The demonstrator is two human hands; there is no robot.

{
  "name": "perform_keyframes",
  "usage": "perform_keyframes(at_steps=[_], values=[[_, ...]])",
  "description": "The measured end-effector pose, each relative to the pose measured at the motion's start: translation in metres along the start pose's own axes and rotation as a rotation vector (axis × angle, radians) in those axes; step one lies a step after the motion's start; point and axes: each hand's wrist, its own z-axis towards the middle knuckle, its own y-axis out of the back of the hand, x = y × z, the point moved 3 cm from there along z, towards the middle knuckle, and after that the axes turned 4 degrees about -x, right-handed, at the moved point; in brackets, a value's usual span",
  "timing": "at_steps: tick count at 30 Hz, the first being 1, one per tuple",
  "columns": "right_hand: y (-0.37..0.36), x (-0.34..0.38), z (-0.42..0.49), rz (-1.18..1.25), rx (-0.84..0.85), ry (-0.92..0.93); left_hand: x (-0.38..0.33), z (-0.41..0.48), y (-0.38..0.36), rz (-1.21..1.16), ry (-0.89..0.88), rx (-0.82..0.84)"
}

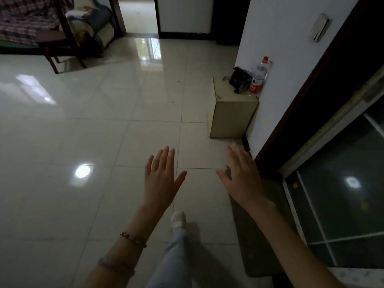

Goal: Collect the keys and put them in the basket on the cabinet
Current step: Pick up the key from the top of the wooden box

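Both hands, left hand (161, 179) and right hand (242, 179), hang open and empty, so she should walk to the cabinet (232, 109), where small metal bits, probably the keys (224, 78), lie beside a dark, basket-like thing (240, 80).

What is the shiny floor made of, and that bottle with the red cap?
The floor looks like glazed ceramic tile: big pale squares with thin grout lines, glossy enough to mirror the lights. The bottle on the small cabinet seems to be clear thin plastic with a red label, since you can see through its body. The cabinet looks like beige laminated board, though that is less certain.
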Motion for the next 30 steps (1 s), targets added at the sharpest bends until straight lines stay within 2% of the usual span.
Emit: perform_keyframes(at_steps=[3,13,20,30], values=[[-0.013,-0.011,0.047,0.016,-0.031,-0.009,0.01,0.045,-0.02,-0.014,-0.013,-0.026],[-0.039,-0.033,0.235,-0.009,-0.039,-0.068,0.05,0.235,-0.075,-0.01,-0.074,0.032],[-0.05,-0.052,0.328,0.003,-0.033,-0.099,0.067,0.332,-0.109,-0.024,-0.094,0.055],[-0.077,-0.125,0.482,0.016,-0.064,-0.13,0.072,0.485,-0.18,-0.024,-0.119,0.07]])
